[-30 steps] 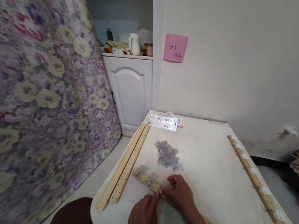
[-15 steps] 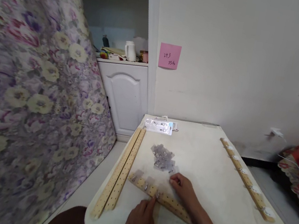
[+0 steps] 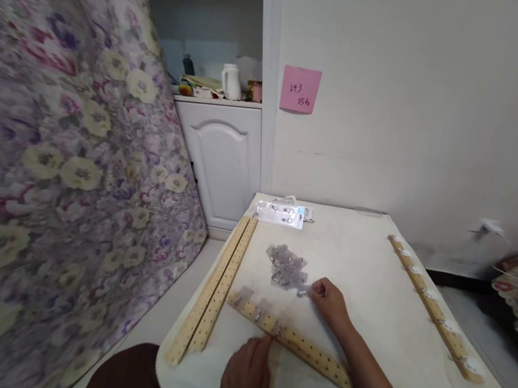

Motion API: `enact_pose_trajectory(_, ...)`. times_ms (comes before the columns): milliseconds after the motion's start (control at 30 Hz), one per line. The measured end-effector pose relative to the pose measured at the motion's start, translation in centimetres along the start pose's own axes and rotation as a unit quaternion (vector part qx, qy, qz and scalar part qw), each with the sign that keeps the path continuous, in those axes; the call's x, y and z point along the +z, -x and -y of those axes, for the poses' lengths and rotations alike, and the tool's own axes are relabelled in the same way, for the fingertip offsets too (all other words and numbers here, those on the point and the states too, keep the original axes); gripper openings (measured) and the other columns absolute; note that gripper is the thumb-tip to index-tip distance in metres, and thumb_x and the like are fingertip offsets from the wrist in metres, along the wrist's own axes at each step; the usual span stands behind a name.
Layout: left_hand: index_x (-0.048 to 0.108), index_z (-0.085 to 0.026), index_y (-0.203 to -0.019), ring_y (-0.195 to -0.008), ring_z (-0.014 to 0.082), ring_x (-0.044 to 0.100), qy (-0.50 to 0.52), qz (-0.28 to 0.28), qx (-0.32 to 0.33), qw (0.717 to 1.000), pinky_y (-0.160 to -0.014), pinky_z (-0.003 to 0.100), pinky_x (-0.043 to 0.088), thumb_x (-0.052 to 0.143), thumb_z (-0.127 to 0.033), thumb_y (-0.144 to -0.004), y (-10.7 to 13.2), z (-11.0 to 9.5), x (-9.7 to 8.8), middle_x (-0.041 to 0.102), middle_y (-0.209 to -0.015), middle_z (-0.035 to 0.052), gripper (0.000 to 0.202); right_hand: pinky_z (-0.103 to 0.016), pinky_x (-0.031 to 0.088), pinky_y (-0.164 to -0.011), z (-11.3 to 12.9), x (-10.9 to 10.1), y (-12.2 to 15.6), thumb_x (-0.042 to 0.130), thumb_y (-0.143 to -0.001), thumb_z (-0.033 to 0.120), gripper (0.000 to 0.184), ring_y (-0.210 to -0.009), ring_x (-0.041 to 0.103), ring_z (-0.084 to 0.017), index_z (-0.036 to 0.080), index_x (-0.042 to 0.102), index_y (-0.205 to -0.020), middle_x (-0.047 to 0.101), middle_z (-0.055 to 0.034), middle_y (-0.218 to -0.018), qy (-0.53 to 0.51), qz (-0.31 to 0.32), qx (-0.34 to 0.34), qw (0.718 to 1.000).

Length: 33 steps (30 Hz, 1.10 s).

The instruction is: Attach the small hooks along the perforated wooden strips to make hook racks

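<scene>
A wooden strip with rows of holes lies slantwise across the near part of the table. Small clear plastic pieces with metal clips sit along its left half. My left hand is closed at the strip's near edge, its fingertips by the third clip; part of the grip is hidden. Beyond the strip, my right hand pinches a small clear plastic clip at the edge of the pile. That pile of similar plastic clips lies on the cloth, left of my right hand.
Two more holed wooden strips lie side by side along the table's left edge. Another strip with several white pieces lies along the right. Clear blister packaging rests at the back left. A floral curtain hangs at left.
My right hand has moved slightly away from me and right, and a plastic clip now shows at its fingertips. My left hand stays at the strip. The view has shifted slightly.
</scene>
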<state>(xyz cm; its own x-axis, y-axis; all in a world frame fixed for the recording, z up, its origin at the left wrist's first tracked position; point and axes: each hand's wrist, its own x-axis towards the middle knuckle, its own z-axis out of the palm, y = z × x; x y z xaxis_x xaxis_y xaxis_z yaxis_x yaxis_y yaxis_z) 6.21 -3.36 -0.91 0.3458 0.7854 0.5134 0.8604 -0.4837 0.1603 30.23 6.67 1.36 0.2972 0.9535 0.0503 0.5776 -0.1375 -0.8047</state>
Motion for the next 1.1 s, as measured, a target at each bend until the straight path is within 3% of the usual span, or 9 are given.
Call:
enact_pose_trajectory(200,0.05,-0.02,-0.119,-0.089,0.0189,0.059,0.013,0.013,-0.002,1.0,-0.075,0.032,0.05,0.043,-0.007,-0.08,-0.1,-0.2,-0.3,0.061,-0.101,0.0059,0.042,-0.025,0.04,-0.06,-1.1,-2.1,1.1,0.05,-0.069,0.028,0.01,-0.064,0.056,-0.017,0.02,0.055,-0.066,0.061,0.0,-0.064,-0.018,-0.003,-0.009,1.0)
enact_pose_trajectory(300,0.049,-0.02,-0.12,-0.093,0.0194,0.058,0.013,0.004,-0.002,1.0,-0.079,0.033,0.05,0.043,-0.007,-0.081,0.0,-0.2,-0.2,0.061,-0.105,0.0062,0.042,-0.026,0.038,-0.057,-1.6,-3.3,2.1,0.048,-0.072,0.031,0.012,-0.06,0.056,-0.016,0.021,0.053,-0.067,0.061,0.0008,-0.062,-0.003,-0.042,0.017,0.999)
enact_pose_trajectory(400,0.049,-0.021,-0.12,-0.094,0.0198,0.058,0.019,0.004,-0.009,1.0,-0.079,0.034,0.05,0.043,-0.008,-0.082,0.1,-0.1,0.0,0.061,-0.105,0.0059,0.041,-0.025,0.038,-0.052,-1.8,-4.1,3.3,0.046,-0.076,0.035,0.015,-0.052,0.057,-0.014,0.021,0.052,-0.073,0.063,0.0013,-0.064,-0.059,-0.046,0.046,0.996)
enact_pose_trajectory(533,0.05,-0.02,-0.119,-0.094,0.0202,0.058,0.059,0.008,-0.023,0.998,-0.079,0.035,0.05,0.042,-0.011,-0.085,0.0,0.1,0.0,0.061,-0.104,0.0068,0.036,-0.024,0.037,-0.045,-1.2,-4.1,4.8,0.049,-0.077,0.042,0.023,-0.044,0.051,-0.012,0.019,0.054,-0.08,0.058,0.0028,-0.057,-0.21,0.025,0.037,0.977)
enact_pose_trajectory(633,0.051,-0.02,-0.116,-0.09,0.019,0.059,0.119,0.006,-0.034,0.992,-0.078,0.034,0.05,0.041,-0.013,-0.087,-0.2,-0.2,-0.6,0.061,-0.099,0.0061,0.031,-0.023,0.035,-0.044,-0.3,-3.6,5.8,0.053,-0.077,0.042,0.028,-0.043,0.045,-0.011,0.017,0.06,-0.087,0.053,0.0046,-0.052,-0.268,0.099,0.016,0.958)
enact_pose_trajectory(800,0.053,-0.02,-0.111,-0.089,0.0169,0.059,0.209,0.021,-0.011,0.978,-0.077,0.031,0.051,0.041,-0.013,-0.088,0.1,-2.3,-1.6,0.061,-0.095,0.0056,0.027,-0.024,0.039,-0.054,1.2,-2.4,6.9,0.055,-0.075,0.03,0.022,-0.058,0.053,-0.013,0.016,0.068,-0.086,0.063,-0.0009,-0.067,-0.23,0.17,-0.027,0.958)
enact_pose_trajectory(933,0.053,-0.02,-0.116,-0.087,0.0191,0.059,0.192,0.023,0.03,0.981,-0.075,0.034,0.051,0.041,-0.009,-0.085,0.4,-3.9,-1.3,0.062,-0.096,0.0075,0.035,-0.028,0.044,-0.064,1.5,-1.8,7.0,0.052,-0.077,0.028,0.024,-0.073,0.06,-0.018,0.016,0.07,-0.087,0.069,-0.0043,-0.079,-0.183,0.172,-0.046,0.967)
enact_pose_trajectory(1100,0.051,-0.018,-0.122,-0.087,0.0215,0.057,0.145,0.043,0.035,0.988,-0.073,0.037,0.05,0.042,-0.007,-0.082,0.2,-4.3,-1.0,0.062,-0.096,0.0086,0.043,-0.031,0.046,-0.072,0.8,-1.4,6.8,0.051,-0.076,0.027,0.025,-0.079,0.062,-0.021,0.016,0.071,-0.087,0.072,-0.0063,-0.084,-0.158,0.174,-0.058,0.97)
